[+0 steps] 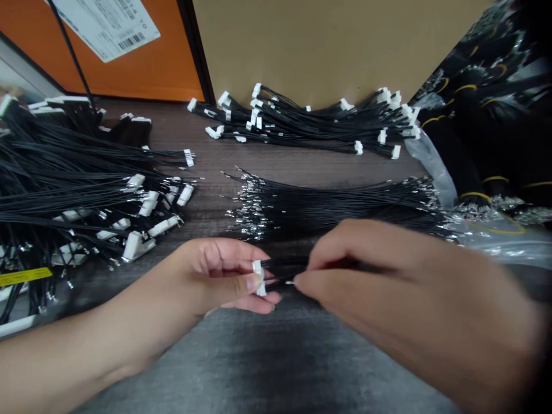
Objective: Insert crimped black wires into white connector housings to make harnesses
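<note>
A small white connector [259,278] is pinched between the thumb and fingers of my left hand [228,279]. Black wires [282,263] run from its right side toward my right hand [366,276], whose thumb and forefinger pinch a black wire with a bright metal tip [290,282] showing just right of the connector. The rest of that wire is hidden by the hand, which is partly blurred. Just beyond both hands lies a long bundle of loose black wires [336,201] with metal terminals at its ends.
Black wires with white connectors [310,122] lie at the back against a tan box [328,46]. More connector-ended wires [77,155] are heaped at left, before an orange box [164,69]. Banded wire bundles [466,149] and clear plastic [435,167] fill the right side.
</note>
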The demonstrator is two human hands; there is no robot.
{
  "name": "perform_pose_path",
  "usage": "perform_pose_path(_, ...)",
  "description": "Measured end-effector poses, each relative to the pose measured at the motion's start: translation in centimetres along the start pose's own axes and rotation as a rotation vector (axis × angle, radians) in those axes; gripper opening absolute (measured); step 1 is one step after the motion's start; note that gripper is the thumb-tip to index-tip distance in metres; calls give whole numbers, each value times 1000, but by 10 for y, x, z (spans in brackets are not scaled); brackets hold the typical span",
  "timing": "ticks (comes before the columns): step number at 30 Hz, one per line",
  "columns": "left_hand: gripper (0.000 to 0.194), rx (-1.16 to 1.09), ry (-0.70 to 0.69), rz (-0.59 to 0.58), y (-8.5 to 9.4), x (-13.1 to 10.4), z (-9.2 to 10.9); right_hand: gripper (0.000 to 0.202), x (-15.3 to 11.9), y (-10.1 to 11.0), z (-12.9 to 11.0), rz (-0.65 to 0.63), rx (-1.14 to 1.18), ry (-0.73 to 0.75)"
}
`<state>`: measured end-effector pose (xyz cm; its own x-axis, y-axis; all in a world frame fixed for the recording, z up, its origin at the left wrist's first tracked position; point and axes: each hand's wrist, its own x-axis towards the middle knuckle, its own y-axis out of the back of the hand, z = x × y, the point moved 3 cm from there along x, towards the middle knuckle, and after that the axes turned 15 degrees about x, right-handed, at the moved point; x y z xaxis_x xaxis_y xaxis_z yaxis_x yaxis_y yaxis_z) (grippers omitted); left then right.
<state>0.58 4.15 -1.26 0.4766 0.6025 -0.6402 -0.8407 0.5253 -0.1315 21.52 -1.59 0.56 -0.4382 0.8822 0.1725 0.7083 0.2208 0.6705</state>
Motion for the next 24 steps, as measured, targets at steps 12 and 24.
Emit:
perform_pose_path(12,12,16,-3,11,-4,-5,-3,41,30,5,-14,-27,12,306)
perform_pose_path(24,12,-21,-34,-100,-1,-1,-2,44,35,-6,-27,2,-126,417)
